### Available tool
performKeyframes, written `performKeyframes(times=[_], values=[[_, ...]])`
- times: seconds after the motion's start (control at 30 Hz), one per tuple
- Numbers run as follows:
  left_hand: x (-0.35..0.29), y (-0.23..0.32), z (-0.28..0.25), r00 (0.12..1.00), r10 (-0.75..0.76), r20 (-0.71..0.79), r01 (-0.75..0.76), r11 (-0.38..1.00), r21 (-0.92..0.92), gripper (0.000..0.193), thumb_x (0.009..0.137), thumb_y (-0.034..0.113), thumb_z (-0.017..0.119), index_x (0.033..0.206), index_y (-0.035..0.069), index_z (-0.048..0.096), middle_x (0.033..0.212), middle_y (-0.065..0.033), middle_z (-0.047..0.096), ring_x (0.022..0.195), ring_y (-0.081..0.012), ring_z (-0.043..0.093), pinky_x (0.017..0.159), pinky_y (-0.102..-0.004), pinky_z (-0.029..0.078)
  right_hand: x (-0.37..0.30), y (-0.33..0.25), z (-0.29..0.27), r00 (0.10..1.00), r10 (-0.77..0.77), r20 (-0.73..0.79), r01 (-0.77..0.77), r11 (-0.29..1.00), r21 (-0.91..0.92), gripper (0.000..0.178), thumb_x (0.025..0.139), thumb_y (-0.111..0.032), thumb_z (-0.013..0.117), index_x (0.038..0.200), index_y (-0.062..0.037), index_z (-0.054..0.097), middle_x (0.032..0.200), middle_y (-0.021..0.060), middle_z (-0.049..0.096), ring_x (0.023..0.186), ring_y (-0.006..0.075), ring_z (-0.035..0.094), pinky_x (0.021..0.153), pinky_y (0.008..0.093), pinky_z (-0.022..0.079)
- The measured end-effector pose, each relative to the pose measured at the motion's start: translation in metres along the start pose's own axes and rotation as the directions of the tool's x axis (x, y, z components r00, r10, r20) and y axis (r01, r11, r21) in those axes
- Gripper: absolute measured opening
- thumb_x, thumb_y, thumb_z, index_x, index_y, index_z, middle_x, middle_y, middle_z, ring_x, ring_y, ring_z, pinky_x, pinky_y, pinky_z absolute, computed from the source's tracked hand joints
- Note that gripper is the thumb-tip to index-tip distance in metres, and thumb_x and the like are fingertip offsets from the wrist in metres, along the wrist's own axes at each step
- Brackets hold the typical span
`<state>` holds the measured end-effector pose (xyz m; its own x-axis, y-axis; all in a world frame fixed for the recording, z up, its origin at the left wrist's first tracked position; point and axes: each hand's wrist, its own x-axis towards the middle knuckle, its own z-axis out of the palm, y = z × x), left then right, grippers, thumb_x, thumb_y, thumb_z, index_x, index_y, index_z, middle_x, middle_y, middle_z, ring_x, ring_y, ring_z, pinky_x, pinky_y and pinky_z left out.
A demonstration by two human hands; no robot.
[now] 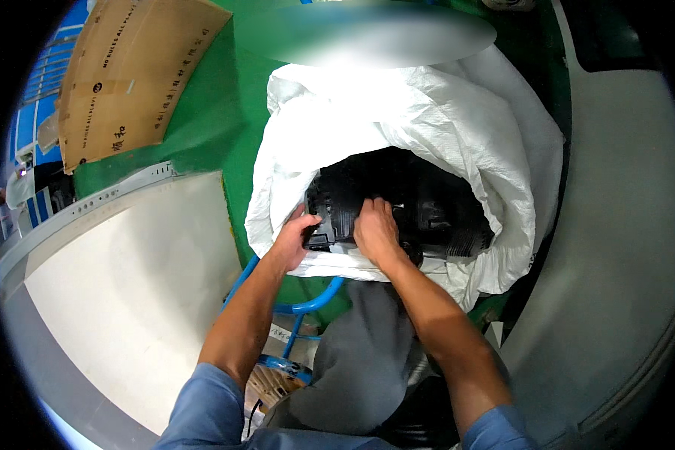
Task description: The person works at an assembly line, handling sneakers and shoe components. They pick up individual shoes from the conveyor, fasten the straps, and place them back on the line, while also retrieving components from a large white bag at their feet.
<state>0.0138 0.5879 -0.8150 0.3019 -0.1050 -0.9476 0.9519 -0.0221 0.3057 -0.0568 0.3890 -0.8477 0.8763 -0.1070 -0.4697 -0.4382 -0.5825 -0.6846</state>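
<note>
A big white woven sack (397, 101) stands in front of me with its mouth rolled open. Inside lie several black ribbed plastic parts (446, 217), packed close together; their exact kind is unclear. At the left end of the pile, my left hand (292, 240) has its thumb over the edge of a black part, and its other fingers are partly hidden beside the sack's rim. My right hand (376, 231) is further right, its fingers curled down onto the same black parts with the tips hidden among them.
Blue metal tubing (311, 304) runs below the sack, close to my knees. To the left are a pale panel (142, 277) with a perforated metal edge and a brown cardboard sheet (139, 75) on the green floor (202, 112). A grey surface (607, 247) borders the right side.
</note>
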Motion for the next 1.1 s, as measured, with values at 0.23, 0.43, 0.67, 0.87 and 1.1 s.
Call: performKeyframes(times=[0.23, 0.43, 0.67, 0.87, 1.1], values=[[-0.032, 0.036, 0.029, 0.993, -0.1, 0.061, 0.103, 0.994, -0.047, 0.086, 0.098, 0.029, 0.067, 0.169, 0.022, 0.019, 0.159, -0.0067, 0.045, 0.14, -0.0311, 0.049, 0.11, -0.0613, 0.044, 0.057, -0.031, -0.028, 0.823, 0.501, 0.269, -0.542, 0.834, 0.105, 0.056, 0.101, -0.035, 0.056, 0.123, 0.0159, 0.064, 0.131, 0.0372, 0.063, 0.124, 0.0499, 0.061, 0.112, 0.0435, 0.045], [-0.081, 0.039, 0.027, 0.949, 0.183, 0.255, -0.177, 0.983, -0.048, 0.094, 0.091, 0.009, 0.068, 0.169, 0.012, 0.016, 0.164, -0.0139, 0.039, 0.142, -0.028, 0.05, 0.118, -0.0434, 0.041, 0.006, -0.039, -0.06, 0.813, 0.497, 0.305, -0.497, 0.317, 0.808, 0.08, 0.1, -0.052, 0.064, 0.151, 0.0051, 0.043, 0.149, 0.0287, 0.052, 0.138, 0.0383, 0.051, 0.115, 0.0476, 0.04], [-0.195, 0.112, 0.07, 0.824, 0.322, 0.467, -0.389, 0.92, 0.052, 0.094, 0.085, 0.009, 0.076, 0.165, 0.001, 0.028, 0.165, -0.0173, 0.037, 0.151, -0.0281, 0.039, 0.125, -0.0388, 0.028, -0.07, -0.108, -0.143, 0.943, 0.331, -0.018, -0.048, 0.192, 0.98, 0.045, 0.105, -0.034, 0.064, 0.132, 0.0007, 0.054, 0.123, 0.0107, 0.064, 0.111, 0.0184, 0.057, 0.101, 0.0345, 0.047], [-0.306, 0.168, 0.134, 0.661, 0.42, 0.622, -0.659, 0.721, 0.214, 0.091, 0.085, 0.011, 0.079, 0.163, 0.0, 0.032, 0.16, -0.0179, 0.045, 0.147, -0.0287, 0.045, 0.124, -0.0388, 0.03, -0.152, -0.188, -0.226, 0.884, 0.375, -0.28, 0.209, 0.219, 0.953, 0.04, 0.105, -0.029, 0.065, 0.132, -0.0023, 0.051, 0.124, 0.009, 0.06, 0.113, 0.0171, 0.054, 0.104, 0.0345, 0.044], [-0.529, 0.188, 0.201, 0.516, 0.413, 0.75, -0.768, 0.61, 0.193, 0.097, 0.08, 0.024, 0.082, 0.159, -0.005, 0.034, 0.155, -0.0249, 0.046, 0.146, -0.0311, 0.045, 0.123, -0.0408, 0.031, -0.297, -0.296, -0.333, 0.837, 0.463, -0.292, 0.387, -0.123, 0.914, 0.044, 0.104, -0.028, 0.067, 0.137, -0.0041, 0.048, 0.131, 0.007, 0.058, 0.12, 0.0165, 0.053, 0.109, 0.0356, 0.042]])
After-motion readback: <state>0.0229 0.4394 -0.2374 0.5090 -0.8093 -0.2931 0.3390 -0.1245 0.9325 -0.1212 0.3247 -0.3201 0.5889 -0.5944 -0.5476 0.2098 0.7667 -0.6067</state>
